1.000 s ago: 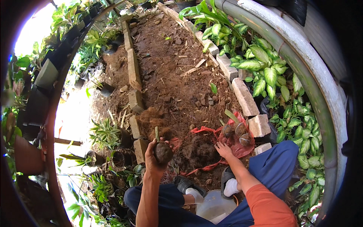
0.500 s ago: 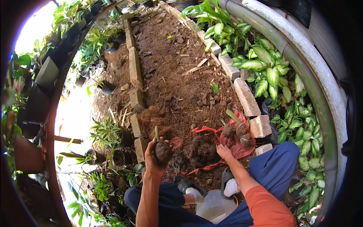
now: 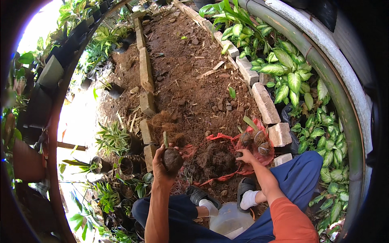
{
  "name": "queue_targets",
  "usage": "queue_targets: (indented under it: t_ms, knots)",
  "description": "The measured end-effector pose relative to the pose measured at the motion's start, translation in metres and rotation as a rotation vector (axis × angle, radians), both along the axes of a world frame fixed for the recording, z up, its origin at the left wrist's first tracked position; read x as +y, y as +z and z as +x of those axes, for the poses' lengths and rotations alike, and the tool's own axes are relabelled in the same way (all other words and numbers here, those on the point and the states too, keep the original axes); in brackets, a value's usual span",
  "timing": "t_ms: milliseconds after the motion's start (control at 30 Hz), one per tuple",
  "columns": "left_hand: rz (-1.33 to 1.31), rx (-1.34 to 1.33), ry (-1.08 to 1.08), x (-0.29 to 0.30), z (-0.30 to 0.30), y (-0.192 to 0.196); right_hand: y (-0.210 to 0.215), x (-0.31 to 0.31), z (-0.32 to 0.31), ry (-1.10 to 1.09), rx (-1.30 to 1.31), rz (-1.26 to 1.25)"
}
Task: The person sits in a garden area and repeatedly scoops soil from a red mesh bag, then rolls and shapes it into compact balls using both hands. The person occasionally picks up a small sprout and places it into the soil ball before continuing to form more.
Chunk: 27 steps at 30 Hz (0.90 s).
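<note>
The 2 hands are well apart, each closed on something. The left hand (image 3: 160, 170) is wrapped around a round brown ball (image 3: 173, 160), held up near the left edging, with a cut green stem (image 3: 165, 139) sticking up from the top. The right hand (image 3: 246, 156) pinches a small dark lump (image 3: 238, 154) between its fingertips, just at the near-left side of a spread red plastic sheet (image 3: 265, 160). On that sheet sit 3 wrapped balls (image 3: 264, 148), close together, and a thick pale-green stalk (image 3: 250, 122) leans up beside them. Between the hands I see a dark fibrous heap (image 3: 214, 158) on the soil (what it's made of, I can't tell from here), with a looser brown tuft (image 3: 163, 121) farther off. Rows of pale blocks (image 3: 265, 103) edge the bed on 2 sides, and leafy plants (image 3: 291, 81) crowd in on the right.
</note>
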State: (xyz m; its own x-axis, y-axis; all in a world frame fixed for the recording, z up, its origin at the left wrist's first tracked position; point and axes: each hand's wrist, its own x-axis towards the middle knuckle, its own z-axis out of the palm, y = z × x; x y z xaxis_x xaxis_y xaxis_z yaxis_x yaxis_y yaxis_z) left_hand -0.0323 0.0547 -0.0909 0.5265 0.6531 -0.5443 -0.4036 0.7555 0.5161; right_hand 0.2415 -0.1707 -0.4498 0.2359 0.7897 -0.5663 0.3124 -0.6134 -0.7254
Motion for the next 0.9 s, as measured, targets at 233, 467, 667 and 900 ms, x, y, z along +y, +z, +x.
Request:
queue_targets:
  t_ms: [233, 467, 667, 900]
  knots:
    - [-0.004, -0.018, 0.035, 0.003, -0.006, 0.0, -0.004, -0.007, 0.025, -0.9, 0.95, 0.01]
    - [0.005, -0.024, 0.029, 0.002, -0.009, 0.002, 0.008, -0.021, 0.011, -0.439, -0.055, 0.028]
    - [0.011, -0.016, 0.035, 0.002, -0.009, 0.002, 0.009, -0.035, -0.029, 0.289, -0.512, -0.037]
    - [-0.001, -0.017, 0.03, 0.001, -0.009, 0.002, 0.021, -0.034, -0.083, 0.149, -0.54, -0.235]
